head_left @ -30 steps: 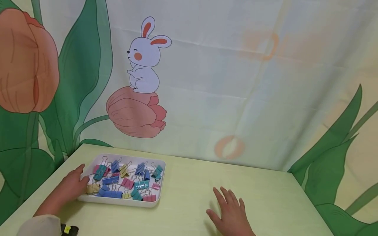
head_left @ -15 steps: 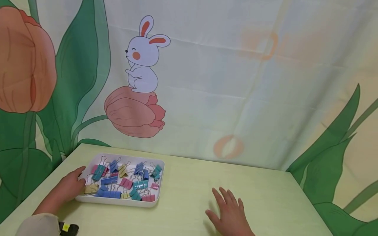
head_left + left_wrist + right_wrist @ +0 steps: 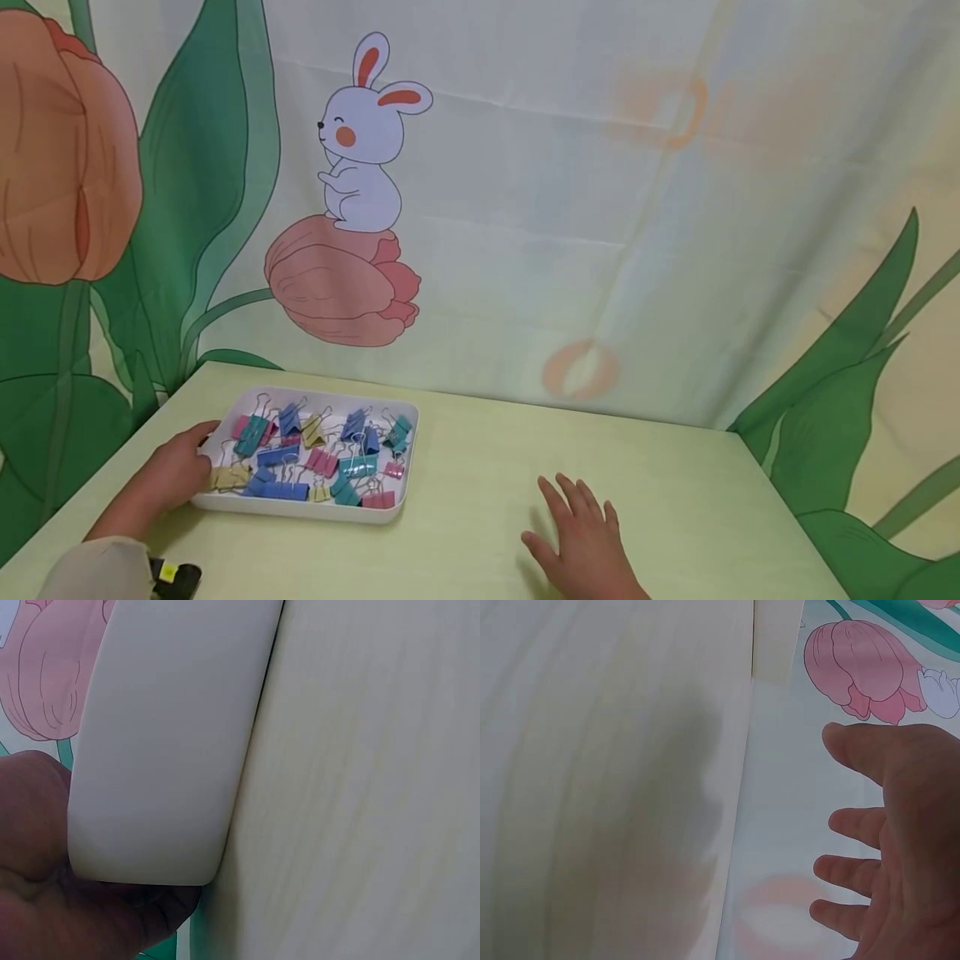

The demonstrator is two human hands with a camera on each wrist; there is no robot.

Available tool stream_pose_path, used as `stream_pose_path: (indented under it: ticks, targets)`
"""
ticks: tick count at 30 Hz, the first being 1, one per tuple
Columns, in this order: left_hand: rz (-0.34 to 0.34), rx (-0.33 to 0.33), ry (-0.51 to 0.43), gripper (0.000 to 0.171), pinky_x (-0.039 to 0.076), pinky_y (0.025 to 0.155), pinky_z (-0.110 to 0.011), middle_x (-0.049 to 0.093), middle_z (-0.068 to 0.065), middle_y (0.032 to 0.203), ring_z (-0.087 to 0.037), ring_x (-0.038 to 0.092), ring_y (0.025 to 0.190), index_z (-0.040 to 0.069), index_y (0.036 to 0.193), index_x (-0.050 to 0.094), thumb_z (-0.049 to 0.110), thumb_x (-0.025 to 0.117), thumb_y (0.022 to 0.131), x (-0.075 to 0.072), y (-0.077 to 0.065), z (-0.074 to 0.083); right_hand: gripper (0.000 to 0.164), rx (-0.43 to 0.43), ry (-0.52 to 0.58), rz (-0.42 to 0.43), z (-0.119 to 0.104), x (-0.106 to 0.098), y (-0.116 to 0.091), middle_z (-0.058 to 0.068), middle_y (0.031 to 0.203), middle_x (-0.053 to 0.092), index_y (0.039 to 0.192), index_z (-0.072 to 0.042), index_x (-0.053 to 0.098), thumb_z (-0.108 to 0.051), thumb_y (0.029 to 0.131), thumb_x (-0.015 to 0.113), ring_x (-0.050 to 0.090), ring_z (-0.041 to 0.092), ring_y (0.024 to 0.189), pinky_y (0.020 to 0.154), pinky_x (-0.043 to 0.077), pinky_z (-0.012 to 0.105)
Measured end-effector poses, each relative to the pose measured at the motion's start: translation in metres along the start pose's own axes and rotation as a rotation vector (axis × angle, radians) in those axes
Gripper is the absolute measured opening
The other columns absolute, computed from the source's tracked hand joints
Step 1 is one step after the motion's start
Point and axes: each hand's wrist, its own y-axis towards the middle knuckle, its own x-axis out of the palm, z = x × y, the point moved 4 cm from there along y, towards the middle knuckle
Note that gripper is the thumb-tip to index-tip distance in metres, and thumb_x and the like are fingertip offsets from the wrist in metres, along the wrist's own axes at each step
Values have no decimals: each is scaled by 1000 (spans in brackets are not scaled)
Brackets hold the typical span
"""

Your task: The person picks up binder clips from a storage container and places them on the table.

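At the left of the head view a white tray (image 3: 300,511) rests on the table, holding several binder clips in blue (image 3: 285,492), teal (image 3: 358,467), pink (image 3: 322,462) and yellow (image 3: 313,431). My left hand (image 3: 174,471) grips the tray's left end, thumb at the rim. The left wrist view has the tray's smooth outer wall (image 3: 172,750) close up, with fingers curled against its end. Over the table at the right, my right hand (image 3: 585,533) holds nothing, its fingers spread; the right wrist view has the thumb and fingers (image 3: 847,874) apart.
The pale table (image 3: 465,467) ends at the back against a hanging cloth (image 3: 510,208) printed with tulips and a rabbit. Beside the left sleeve (image 3: 97,571) is a small black object (image 3: 176,579) with a yellow mark.
My left hand has moved in slightly from hovering beside the tray's left end and has taken hold of it. The right hand has stayed in place.
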Motion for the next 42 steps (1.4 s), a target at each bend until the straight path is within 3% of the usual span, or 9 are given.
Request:
stream_pose_path:
  ticks: [7,12,17,23,29,35,42]
  targets:
    - [-1,-7,3,62,30,101,-67,23,-40,145,-52,37,121,-11,147,13,3,31,90,-3,-2,-1,63,-45,56,0,-8,4,2,14,142,48,141,-15,48,-47,89,60,40,42,135,102,30,67]
    - [-19,-5,-10,62,30,101,-67,24,-39,145,-52,37,121,-11,148,13,2,31,90,-3,-5,2,63,-59,233,0,-19,8,10,11,144,46,144,-15,45,-45,91,61,45,35,133,103,40,54]
    - [-16,-16,-32,63,32,101,-67,26,-39,142,-51,38,120,-10,148,13,1,32,90,-7,-5,-1,59,-43,410,19,-37,16,37,5,141,50,142,-16,46,-41,91,62,52,28,128,101,43,49]
    - [0,-7,-39,62,33,100,-66,29,-41,140,-51,39,119,-10,148,16,-1,32,89,-11,-6,2,50,-58,546,55,-64,34,73,10,134,57,136,-10,54,-29,91,63,61,29,116,93,50,44]
    - [-11,-29,-27,62,31,101,-68,29,-41,140,-55,36,123,-9,148,18,0,33,88,-8,-8,4,49,41,712,-12,-81,61,98,15,130,60,132,-3,57,-29,90,65,62,32,114,87,54,38]
    - [-1,-47,-9,62,29,102,-69,28,-41,141,-56,34,125,-8,148,18,0,33,88,-8,-5,2,55,134,727,-67,-96,81,111,16,127,63,129,1,58,-36,88,66,66,30,108,87,54,40]
    - [-8,-65,-5,62,29,102,-69,27,-40,142,-57,32,126,-7,149,18,1,34,89,-9,-4,0,52,191,749,-90,-108,92,118,16,123,65,127,1,60,-31,88,66,66,28,107,85,55,38]
